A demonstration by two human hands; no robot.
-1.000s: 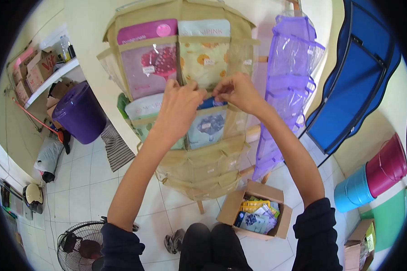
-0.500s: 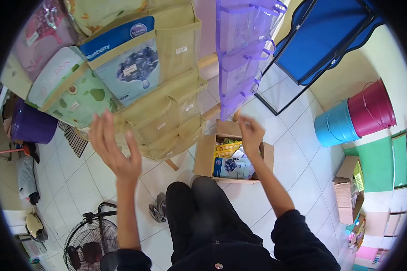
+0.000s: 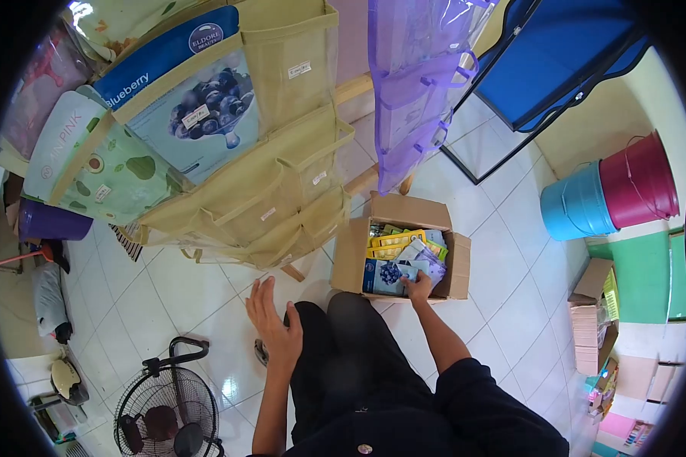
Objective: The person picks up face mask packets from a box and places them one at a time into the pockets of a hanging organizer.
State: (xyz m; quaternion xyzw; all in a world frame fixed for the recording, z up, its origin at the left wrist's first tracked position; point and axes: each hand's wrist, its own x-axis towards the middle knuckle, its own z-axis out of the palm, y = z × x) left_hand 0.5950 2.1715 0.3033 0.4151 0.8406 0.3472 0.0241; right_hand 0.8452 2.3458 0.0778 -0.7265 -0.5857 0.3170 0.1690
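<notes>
My right hand [image 3: 417, 286] reaches into an open cardboard box [image 3: 457, 266] on the floor, its fingers pressed on the edge of a blue blueberry packet [image 3: 385, 279]. Yellow packets [image 3: 395, 244] and other pouches lie beside it in the box. My left hand [image 3: 276, 324] hovers above my knee with its fingers apart and nothing in it. In front hangs a beige pocket organizer [image 3: 293, 91], which holds a large blueberry pouch [image 3: 198, 107] and a green avocado pouch [image 3: 103, 156].
A purple pocket organizer [image 3: 411, 99] hangs behind the box. At the right stand turquoise [image 3: 579, 204] and magenta [image 3: 639, 183] buckets and another cardboard box [image 3: 587, 335]. A fan [image 3: 166, 419] stands at the lower left, and a blue-panelled frame [image 3: 556, 61] at the upper right.
My right hand has come down into the box and onto the blueberry packet. My left hand has moved down and right, away from the beige organizer.
</notes>
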